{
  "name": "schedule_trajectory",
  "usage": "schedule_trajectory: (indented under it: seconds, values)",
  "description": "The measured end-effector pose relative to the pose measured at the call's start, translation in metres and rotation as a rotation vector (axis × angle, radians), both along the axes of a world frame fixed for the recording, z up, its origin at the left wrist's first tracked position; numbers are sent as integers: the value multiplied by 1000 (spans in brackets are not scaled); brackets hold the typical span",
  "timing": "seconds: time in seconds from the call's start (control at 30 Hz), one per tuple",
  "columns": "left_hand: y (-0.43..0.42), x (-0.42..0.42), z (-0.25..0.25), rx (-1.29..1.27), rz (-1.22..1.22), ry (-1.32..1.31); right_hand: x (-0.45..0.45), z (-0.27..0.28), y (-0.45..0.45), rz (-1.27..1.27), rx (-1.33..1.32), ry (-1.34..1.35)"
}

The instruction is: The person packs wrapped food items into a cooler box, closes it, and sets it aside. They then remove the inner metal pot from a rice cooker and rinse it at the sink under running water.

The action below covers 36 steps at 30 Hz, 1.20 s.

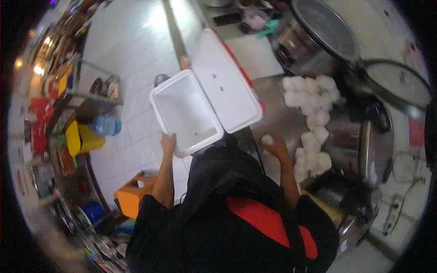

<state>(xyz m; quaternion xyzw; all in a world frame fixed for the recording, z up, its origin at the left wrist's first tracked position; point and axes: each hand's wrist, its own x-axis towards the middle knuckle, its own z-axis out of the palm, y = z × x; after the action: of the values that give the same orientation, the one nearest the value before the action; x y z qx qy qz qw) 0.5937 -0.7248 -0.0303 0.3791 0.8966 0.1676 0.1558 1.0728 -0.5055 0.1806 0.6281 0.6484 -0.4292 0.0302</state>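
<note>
A white cooler box (186,109) stands open in front of me, its hinged lid (223,84) swung to the right. The interior is white, with a small dark spot on one wall. My left hand (168,142) is closed on the near left rim of the box. To the right of the box, my right hand (276,148) holds a small white rounded lump (267,139) whose kind I cannot make out. Beyond that hand, several similar white rounded lumps (312,98) lie in clusters on a metal counter (273,98).
Large metal pots (302,41) stand on the right, one with a dark-rimmed lid beside it. A white board (255,57) lies behind the cooler lid. On the left are an orange stool (132,198), a water bottle (107,125) and a yellow container (82,139).
</note>
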Motion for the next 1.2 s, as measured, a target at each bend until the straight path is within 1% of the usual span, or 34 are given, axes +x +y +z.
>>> schedule_trajectory:
  seconds: [0.03, 0.07, 0.13, 0.17, 0.2, 0.23, 0.27, 0.3, 0.33, 0.37, 0.4, 0.43, 0.47, 0.5, 0.53, 0.57, 0.6, 0.63, 0.67, 0.7, 0.77, 0.8, 0.83, 0.87, 0.9, 0.93, 0.97, 1.0, 1.03, 1.07, 1.1, 1.13, 1.17, 1.2]
  values:
    - [13, 25, 27, 164, 180, -108, -13, 4, -2, 175, -66, 126]
    - [21, 35, 51, 146, 237, -171, -26, 8, -6, 335, -144, 245]
    - [32, 49, 84, 132, 288, -253, -89, 40, -12, 474, -275, 616]
    - [35, 54, 94, 131, 286, -270, -120, 39, -11, 621, -230, 734]
    - [35, 57, 98, 130, 283, -287, -162, 64, -9, 570, -284, 724]
    - [29, 57, 77, 149, 249, -264, -201, 61, -8, 541, -284, 714]
    - [22, 55, 56, 169, 213, -236, -241, 25, -6, 544, -149, 851]
    - [31, 67, 100, 142, 241, -340, -280, -19, -1, 488, -86, 864]
    - [28, 71, 94, 197, 204, -356, -316, -33, 2, 356, -164, 768]
    - [29, 75, 101, 208, 254, -422, -341, -72, 5, 342, -84, 627]
    - [25, 76, 84, 248, 242, -375, -371, -130, 10, 325, 1, 492]
    - [27, 79, 94, 272, 260, -400, -402, -180, 17, 306, 81, 357]
    - [30, 79, 89, 151, 338, -436, -424, -213, 22, 302, 136, 392]
    - [30, 74, 96, 194, 288, -523, -439, -245, 26, 300, 186, 428]
    - [26, 79, 88, 266, 258, -431, -444, -279, 17, 297, 213, 454]
    - [31, 74, 106, 237, 276, -471, -452, -324, 7, 355, 316, 494]
    - [34, 69, 109, 204, 281, -499, -458, -370, 3, 401, 424, 525]
    - [32, 70, 107, 170, 275, -541, -454, -360, -5, 438, 536, 540]
    - [29, 71, 107, 157, 283, -544, -453, -347, -9, 431, 390, 408]
    - [32, 71, 105, 166, 285, -544, -454, -294, -11, 436, 251, 262]
    - [36, 68, 107, 135, 291, -511, -441, -304, -17, 220, 322, 299]
    - [37, 68, 109, 97, 286, -484, -431, -255, -11, 212, 118, 437]
    - [37, 72, 109, 57, 263, -470, -415, -173, -5, 183, -76, 566]
    - [28, 73, 88, 52, 229, -391, -402, -117, -17, 57, -102, 690]
    - [20, 70, 68, 49, 183, -319, -380, -144, -25, 244, 118, 659]
    - [27, 66, 95, 87, 181, -486, -351, -106, -28, 295, 73, 723]
    - [36, 63, 126, 117, 190, -652, -322, -51, -33, 343, 30, 798]
    - [19, 56, 82, 181, 183, -610, -285, -8, -36, 292, -47, 804]
    - [8, 50, 40, 260, 188, -560, -247, 21, -39, 255, -118, 828]
    - [15, 56, 54, 242, 199, -528, -206, 30, -43, 201, -15, 798]
    - [22, 59, 70, 230, 222, -485, -164, 42, -46, 24, 76, 632]
    - [20, 57, 64, 295, 207, -559, -123, 54, -50, -143, 156, 469]
    - [18, 53, 49, 354, 203, -626, -85, 70, -46, -473, 230, 318]
    - [14, 48, 40, 414, 202, -693, -40, 56, -53, -550, 591, 15]
